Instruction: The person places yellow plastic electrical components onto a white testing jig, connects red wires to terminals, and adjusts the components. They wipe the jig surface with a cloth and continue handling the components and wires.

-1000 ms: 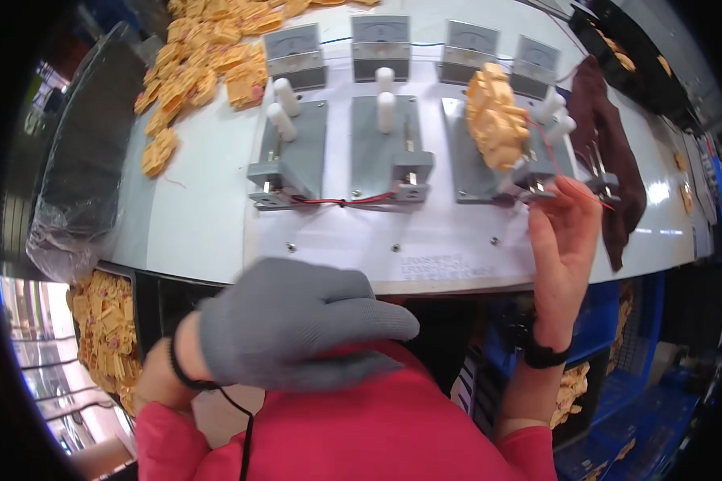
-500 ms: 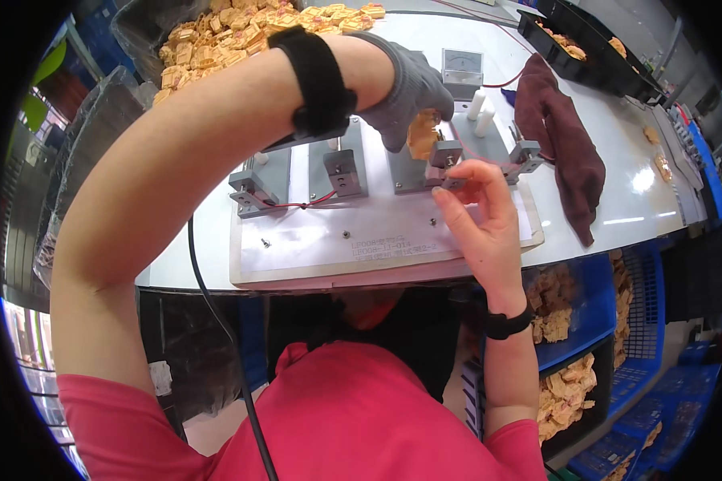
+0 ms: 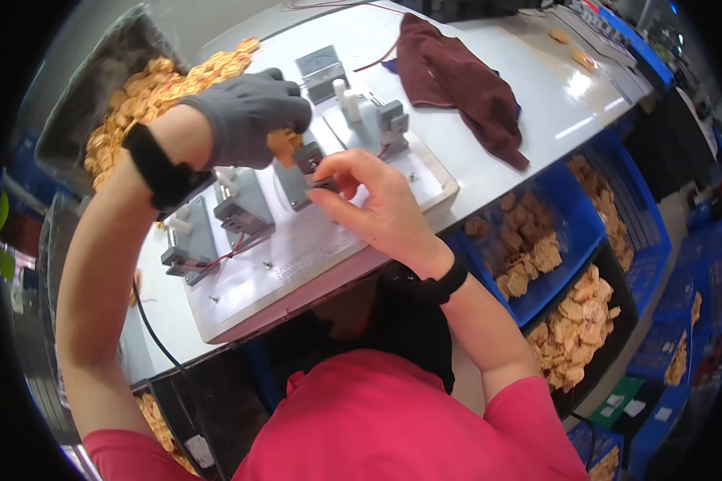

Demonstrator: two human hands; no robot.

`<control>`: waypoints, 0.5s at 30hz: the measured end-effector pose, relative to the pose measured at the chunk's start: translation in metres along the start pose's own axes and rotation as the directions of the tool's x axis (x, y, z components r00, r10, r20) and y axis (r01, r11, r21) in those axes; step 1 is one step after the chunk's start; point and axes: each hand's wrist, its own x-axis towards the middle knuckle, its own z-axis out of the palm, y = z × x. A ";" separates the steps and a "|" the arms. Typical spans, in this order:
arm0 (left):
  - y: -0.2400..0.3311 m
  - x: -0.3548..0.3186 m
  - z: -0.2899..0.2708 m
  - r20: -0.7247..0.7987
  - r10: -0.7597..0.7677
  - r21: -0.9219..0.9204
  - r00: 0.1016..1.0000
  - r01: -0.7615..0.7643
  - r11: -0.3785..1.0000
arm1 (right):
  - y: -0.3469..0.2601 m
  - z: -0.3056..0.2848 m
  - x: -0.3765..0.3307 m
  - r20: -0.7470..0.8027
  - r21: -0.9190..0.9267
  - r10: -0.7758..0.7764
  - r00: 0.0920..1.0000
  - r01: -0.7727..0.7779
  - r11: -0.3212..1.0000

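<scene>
Nearest me, my right hand (image 3: 381, 212) is bare, its grip narrow: thumb and fingertips pinch a small dark clamp piece (image 3: 322, 184) at the near end of the middle grey fixture (image 3: 297, 180) on the white board (image 3: 313, 248). Just beyond, my left hand (image 3: 245, 116), in a grey glove, has its grip curled shut around a stack of tan flat parts (image 3: 283, 143), held right over that same fixture. Only the stack's lower edge shows below the glove, so I cannot tell which way its long axis runs. The fixture's long side runs away from me toward the upper left. Two more grey fixtures (image 3: 241, 210) stand to the left on the tabletop (image 3: 489, 88). Farther off lie a heap of tan parts (image 3: 136, 88) and a dark red cloth (image 3: 457, 80). My fingers hide where the clamp meets the fixture.
</scene>
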 end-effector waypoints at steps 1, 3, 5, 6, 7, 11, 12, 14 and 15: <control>0.004 -0.002 -0.010 0.010 -0.031 0.023 0.999 0.030 0.999 | 0.001 0.002 0.001 0.016 0.017 -0.015 1.000 0.015 1.000; 0.002 -0.006 -0.034 -0.047 -0.026 0.031 0.999 0.027 0.999 | 0.002 -0.003 0.000 0.003 0.006 -0.029 1.000 0.029 1.000; -0.002 -0.028 -0.065 -0.127 -0.042 -0.105 0.991 0.028 0.994 | 0.003 0.002 0.001 -0.029 -0.042 -0.104 0.994 0.103 0.994; -0.004 -0.034 -0.070 -0.192 0.064 -0.141 0.979 -0.092 0.986 | 0.005 0.000 0.000 -0.059 -0.124 -0.167 0.984 0.159 0.979; 0.007 -0.042 -0.072 -0.183 0.027 -0.233 0.983 -0.071 0.970 | 0.006 -0.001 0.000 -0.071 -0.199 -0.229 0.971 0.212 0.957; 0.074 -0.044 -0.055 -0.180 0.002 -0.574 0.984 -0.107 0.812 | -0.031 0.000 -0.024 -0.282 0.091 -0.066 0.957 0.095 0.991; 0.089 -0.044 -0.050 -0.118 -0.013 -0.588 0.993 -0.060 0.806 | -0.039 -0.002 -0.036 -0.264 0.083 -0.017 0.964 0.040 0.996; 0.111 -0.060 -0.043 -0.063 -0.101 -0.578 0.993 0.046 0.815 | -0.039 -0.011 -0.068 -0.255 0.091 0.094 0.962 -0.073 0.993; 0.123 -0.076 -0.048 -0.054 -0.194 -0.546 0.980 0.133 0.827 | -0.032 -0.018 -0.085 -0.253 0.137 0.159 0.954 -0.128 0.982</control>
